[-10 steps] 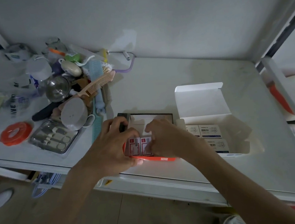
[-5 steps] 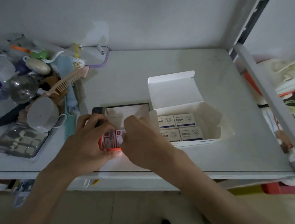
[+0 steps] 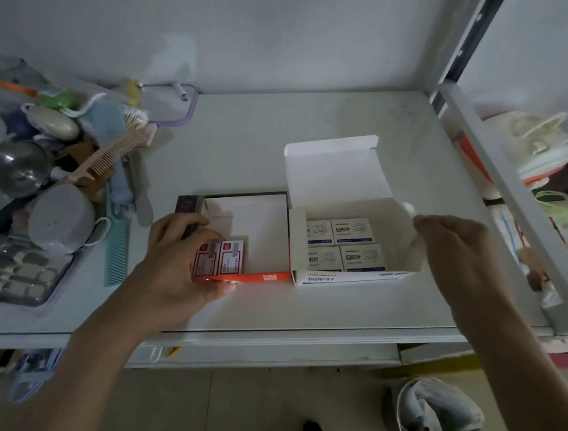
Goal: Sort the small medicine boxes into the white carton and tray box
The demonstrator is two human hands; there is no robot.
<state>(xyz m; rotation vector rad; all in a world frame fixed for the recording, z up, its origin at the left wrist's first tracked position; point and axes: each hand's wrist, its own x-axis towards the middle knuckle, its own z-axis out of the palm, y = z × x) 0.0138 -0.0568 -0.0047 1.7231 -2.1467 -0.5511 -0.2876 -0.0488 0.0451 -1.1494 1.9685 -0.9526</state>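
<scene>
An orange-edged tray box lies on the shelf, with two small red-and-white boxes standing in its near left corner. My left hand wraps around that corner of the tray, thumb under the front edge, fingers by the red boxes. To the right sits the white carton with its lid up; several small white boxes with blue print lie inside. My right hand hovers by the carton's right wall, fingers loosely curled, holding nothing.
A clutter of combs, cups, a metal ball and a manicure kit fills the shelf's left side. A white shelf post stands at the right, with bags and papers beyond it. The wall rises behind.
My right hand has left the red boxes in the tray and moved right, past the white carton. My left hand stays on the tray's corner. The view has shifted rightwards.
</scene>
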